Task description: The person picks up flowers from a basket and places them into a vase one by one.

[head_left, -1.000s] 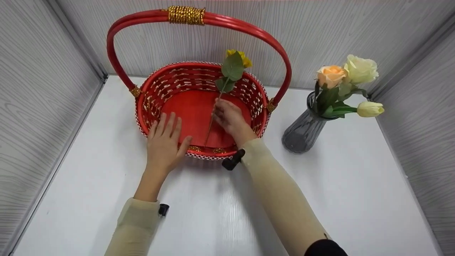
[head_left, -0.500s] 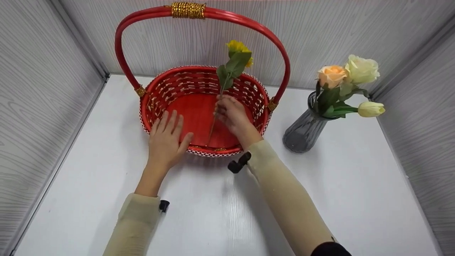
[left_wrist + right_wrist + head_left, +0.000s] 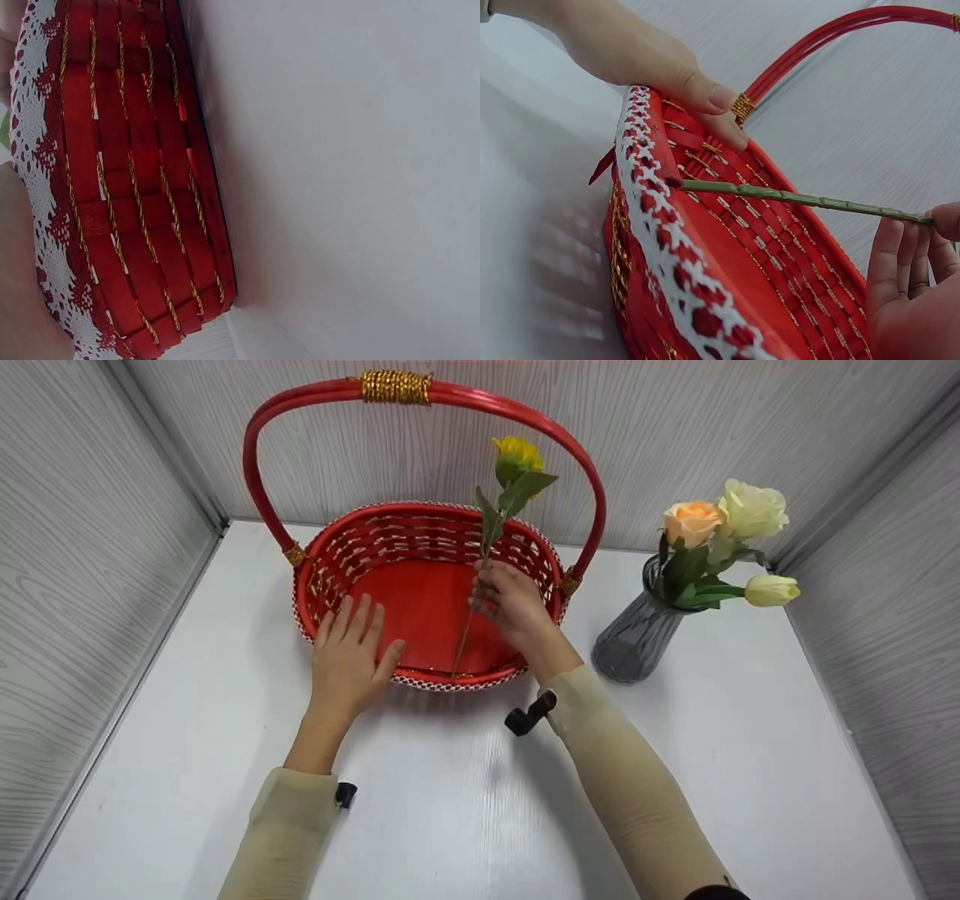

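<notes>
My right hand (image 3: 514, 604) pinches the stem (image 3: 802, 199) of a yellow artificial flower (image 3: 519, 457) above a red woven basket (image 3: 412, 607). Its bloom and green leaves point up and away, in front of the basket's far rim. In the right wrist view the lower stem end meets the near rim, edged with white lace; whether it touches cannot be told. My left hand (image 3: 345, 660) rests on the basket's front left rim, its fingers reaching straight over the inside. The left wrist view shows the basket's outer side (image 3: 142, 195) beside part of that hand.
Right of the basket stands a grey glass vase (image 3: 634, 637) holding a peach rose (image 3: 691, 523), a cream rose (image 3: 754, 508) and a pale tulip (image 3: 772, 590). The tall red handle (image 3: 517, 409) arches over the basket. Wood-grain panels (image 3: 75, 585) enclose the white table (image 3: 420, 810).
My right hand and the yellow flower have moved to the right, and the bloom now stands higher. The basket shifted slightly right at first. My left hand has stayed on the rim.
</notes>
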A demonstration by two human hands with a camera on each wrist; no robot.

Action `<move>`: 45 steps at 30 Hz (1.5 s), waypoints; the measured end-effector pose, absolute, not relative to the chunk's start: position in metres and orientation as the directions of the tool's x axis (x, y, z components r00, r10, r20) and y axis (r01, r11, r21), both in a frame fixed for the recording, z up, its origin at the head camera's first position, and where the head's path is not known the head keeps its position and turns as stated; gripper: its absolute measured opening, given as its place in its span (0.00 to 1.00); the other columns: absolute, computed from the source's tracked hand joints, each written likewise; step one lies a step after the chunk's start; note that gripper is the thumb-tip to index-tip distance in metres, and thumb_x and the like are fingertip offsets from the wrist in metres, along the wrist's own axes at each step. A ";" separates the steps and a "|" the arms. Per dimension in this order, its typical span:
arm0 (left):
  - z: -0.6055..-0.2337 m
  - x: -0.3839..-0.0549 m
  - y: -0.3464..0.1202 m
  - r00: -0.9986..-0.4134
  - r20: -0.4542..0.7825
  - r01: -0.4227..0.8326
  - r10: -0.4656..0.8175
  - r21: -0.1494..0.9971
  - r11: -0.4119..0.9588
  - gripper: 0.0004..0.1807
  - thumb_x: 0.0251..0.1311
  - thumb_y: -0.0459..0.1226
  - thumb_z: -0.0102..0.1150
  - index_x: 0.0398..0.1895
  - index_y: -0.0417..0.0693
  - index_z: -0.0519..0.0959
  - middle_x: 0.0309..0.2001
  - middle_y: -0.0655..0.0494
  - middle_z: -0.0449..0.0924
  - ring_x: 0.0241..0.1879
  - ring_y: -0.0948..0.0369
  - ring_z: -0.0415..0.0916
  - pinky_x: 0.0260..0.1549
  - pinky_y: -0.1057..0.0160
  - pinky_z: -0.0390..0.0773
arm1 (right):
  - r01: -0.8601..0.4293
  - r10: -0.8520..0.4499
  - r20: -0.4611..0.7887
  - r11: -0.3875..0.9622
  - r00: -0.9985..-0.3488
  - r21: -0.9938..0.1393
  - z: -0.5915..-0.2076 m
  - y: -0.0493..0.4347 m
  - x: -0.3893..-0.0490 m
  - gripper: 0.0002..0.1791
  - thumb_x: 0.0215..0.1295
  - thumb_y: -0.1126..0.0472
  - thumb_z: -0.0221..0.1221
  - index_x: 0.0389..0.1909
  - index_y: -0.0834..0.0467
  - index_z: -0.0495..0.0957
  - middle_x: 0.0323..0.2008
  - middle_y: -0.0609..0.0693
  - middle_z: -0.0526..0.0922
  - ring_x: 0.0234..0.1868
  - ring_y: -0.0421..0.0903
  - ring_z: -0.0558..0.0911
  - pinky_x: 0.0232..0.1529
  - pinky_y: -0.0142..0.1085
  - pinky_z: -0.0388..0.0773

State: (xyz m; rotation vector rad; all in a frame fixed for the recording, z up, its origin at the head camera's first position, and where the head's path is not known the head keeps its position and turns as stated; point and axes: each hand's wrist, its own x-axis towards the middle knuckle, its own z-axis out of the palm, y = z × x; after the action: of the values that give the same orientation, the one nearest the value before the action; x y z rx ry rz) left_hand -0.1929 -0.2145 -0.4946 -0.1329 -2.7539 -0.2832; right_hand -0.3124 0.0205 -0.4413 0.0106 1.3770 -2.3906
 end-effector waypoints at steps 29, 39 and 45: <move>-0.493 -0.193 -0.214 -0.936 0.348 0.130 0.055 0.194 0.972 0.40 0.70 0.61 0.39 0.77 0.48 0.59 0.77 0.44 0.55 0.79 0.45 0.44 0.75 0.41 0.41 | 0.141 -0.360 -0.037 -0.265 -0.932 -0.954 -0.417 0.079 -0.267 0.08 0.69 0.68 0.55 0.44 0.65 0.80 0.33 0.50 0.79 0.32 0.44 0.75 0.33 0.35 0.82; -0.495 -0.195 -0.216 -0.925 0.372 0.158 0.075 0.197 0.968 0.39 0.71 0.60 0.40 0.76 0.46 0.61 0.76 0.43 0.58 0.78 0.45 0.44 0.75 0.40 0.43 | 0.027 -0.357 0.010 -0.100 -0.934 -0.995 -0.419 0.108 -0.251 0.07 0.65 0.69 0.56 0.41 0.66 0.80 0.38 0.50 0.83 0.33 0.43 0.79 0.34 0.36 0.84; -0.494 -0.194 -0.215 -0.924 0.373 0.164 0.080 0.199 0.966 0.39 0.71 0.60 0.40 0.76 0.46 0.62 0.76 0.43 0.58 0.79 0.45 0.44 0.75 0.41 0.42 | -0.118 -0.362 0.107 0.008 -0.926 -0.993 -0.421 0.128 -0.242 0.08 0.63 0.72 0.56 0.38 0.69 0.82 0.34 0.53 0.85 0.31 0.42 0.81 0.32 0.35 0.85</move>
State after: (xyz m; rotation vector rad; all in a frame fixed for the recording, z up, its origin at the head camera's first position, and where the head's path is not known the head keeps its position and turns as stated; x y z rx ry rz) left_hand -0.1942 -0.2154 -0.4936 -0.1765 -2.7466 -0.3217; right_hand -0.2416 0.1277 -0.4207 -0.5063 2.0951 -2.0323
